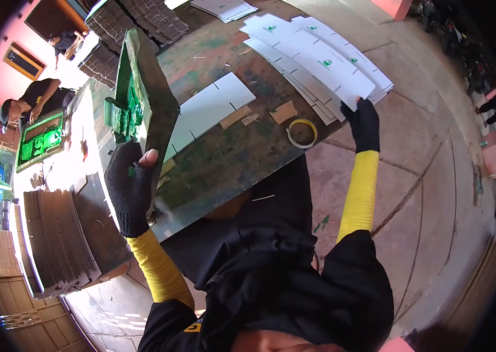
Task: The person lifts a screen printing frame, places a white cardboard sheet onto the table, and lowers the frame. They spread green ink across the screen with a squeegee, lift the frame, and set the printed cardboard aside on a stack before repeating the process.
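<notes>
My left hand (130,182), in a black glove with a bare thumb tip, grips the lower edge of a screen-printing frame (136,88) smeared with green ink, tilted up from the table. Under and beside the frame lies a white cardboard sheet (212,105) with short dark slots. My right hand (363,120), also gloved, pinches the near end of a white printed sheet (324,58) with a green logo. That sheet rests on a fanned pile of similar sheets at the table's right edge.
A tape roll (302,134) and cardboard scraps (283,112) lie on the stained table (224,158). Cardboard stacks stand at the back (136,23) and left (57,234). At left, a person (36,100) leans by another green-inked frame (41,141); a second person (67,44) is farther back.
</notes>
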The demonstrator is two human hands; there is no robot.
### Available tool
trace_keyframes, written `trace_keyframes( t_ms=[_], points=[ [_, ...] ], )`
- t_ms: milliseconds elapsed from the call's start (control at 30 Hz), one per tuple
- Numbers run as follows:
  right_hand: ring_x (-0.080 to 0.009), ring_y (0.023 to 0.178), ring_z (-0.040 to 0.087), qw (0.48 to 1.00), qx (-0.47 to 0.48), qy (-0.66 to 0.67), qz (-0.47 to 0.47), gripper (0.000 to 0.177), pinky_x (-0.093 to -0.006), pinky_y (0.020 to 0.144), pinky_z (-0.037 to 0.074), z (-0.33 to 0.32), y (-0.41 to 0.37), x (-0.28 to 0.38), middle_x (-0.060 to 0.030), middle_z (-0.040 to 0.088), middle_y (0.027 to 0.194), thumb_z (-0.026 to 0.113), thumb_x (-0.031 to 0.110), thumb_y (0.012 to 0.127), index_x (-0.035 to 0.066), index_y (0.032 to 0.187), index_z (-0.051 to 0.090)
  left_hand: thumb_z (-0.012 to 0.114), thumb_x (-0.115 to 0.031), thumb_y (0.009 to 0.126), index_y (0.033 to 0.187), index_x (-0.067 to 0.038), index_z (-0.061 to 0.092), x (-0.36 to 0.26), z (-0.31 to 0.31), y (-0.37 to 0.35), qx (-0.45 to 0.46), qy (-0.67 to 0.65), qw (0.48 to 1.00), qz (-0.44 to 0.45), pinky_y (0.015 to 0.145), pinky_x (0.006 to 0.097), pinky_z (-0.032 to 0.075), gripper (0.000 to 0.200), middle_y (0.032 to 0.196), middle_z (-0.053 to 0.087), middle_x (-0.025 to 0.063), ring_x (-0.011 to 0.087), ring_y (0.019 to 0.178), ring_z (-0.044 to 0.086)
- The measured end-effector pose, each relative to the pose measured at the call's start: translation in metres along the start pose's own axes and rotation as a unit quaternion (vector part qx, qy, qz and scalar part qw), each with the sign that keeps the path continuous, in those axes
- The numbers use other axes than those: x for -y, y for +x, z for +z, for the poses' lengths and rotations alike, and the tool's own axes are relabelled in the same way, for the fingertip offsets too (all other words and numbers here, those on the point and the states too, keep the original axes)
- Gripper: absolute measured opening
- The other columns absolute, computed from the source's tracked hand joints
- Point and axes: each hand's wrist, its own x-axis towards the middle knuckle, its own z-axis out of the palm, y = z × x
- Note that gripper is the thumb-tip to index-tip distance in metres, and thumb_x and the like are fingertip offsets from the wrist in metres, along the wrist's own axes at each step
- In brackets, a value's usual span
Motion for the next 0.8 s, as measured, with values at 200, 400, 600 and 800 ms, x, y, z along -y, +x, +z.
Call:
trace_keyframes(
  t_ms=[200,400,600,800],
  points=[
    [-0.0290,0.092,0.072,0.915,-0.010,-0.402,-0.045,0.039,-0.0409,0.076,0.062,-0.002,-0.025,0.017,-0.0143,0.072,0.106,0.072,0.031,0.098,0.002,0.122,0.061,0.077,-0.031,0.093,0.087,0.000,0.056,-0.001,-0.006,-0.001,-0.016,-0.003,1.000,-0.007,0.068,0.0344,0.041,0.038,0.075,0.046,0.0090,0.0202,0.071,0.044],
    [-0.0248,0.092,0.073,0.889,-0.049,-0.398,-0.220,0.031,-0.0343,0.077,0.057,0.054,-0.062,0.000,-0.0132,0.073,0.097,0.071,0.030,0.098,0.000,0.107,0.067,0.080,-0.026,0.090,0.087,0.000,0.058,0.003,-0.002,-0.002,-0.016,-0.007,0.999,-0.029,0.068,0.0333,0.043,0.034,0.076,0.049,0.0082,0.0179,0.071,0.048],
    [-0.0332,0.098,0.068,0.763,0.261,-0.503,-0.312,0.025,-0.0442,0.086,0.053,0.167,-0.038,-0.074,-0.0122,0.071,0.105,0.068,0.019,0.094,0.007,0.116,0.071,0.084,-0.020,0.086,0.087,-0.001,0.061,-0.005,0.021,-0.001,0.014,-0.063,0.998,-0.018,0.067,0.0304,0.046,0.030,0.075,0.053,0.0064,0.0135,0.071,0.054],
    [-0.0331,0.105,0.065,0.578,0.344,-0.653,-0.349,0.025,-0.0500,0.086,0.049,0.188,-0.015,-0.111,-0.0124,0.065,0.115,0.060,0.017,0.093,0.015,0.115,0.072,0.085,-0.025,0.084,0.087,-0.004,0.066,-0.001,0.047,0.002,0.056,-0.075,0.996,0.012,0.067,0.0341,0.048,0.030,0.078,0.060,0.0090,0.0220,0.071,0.061]
  ],
)
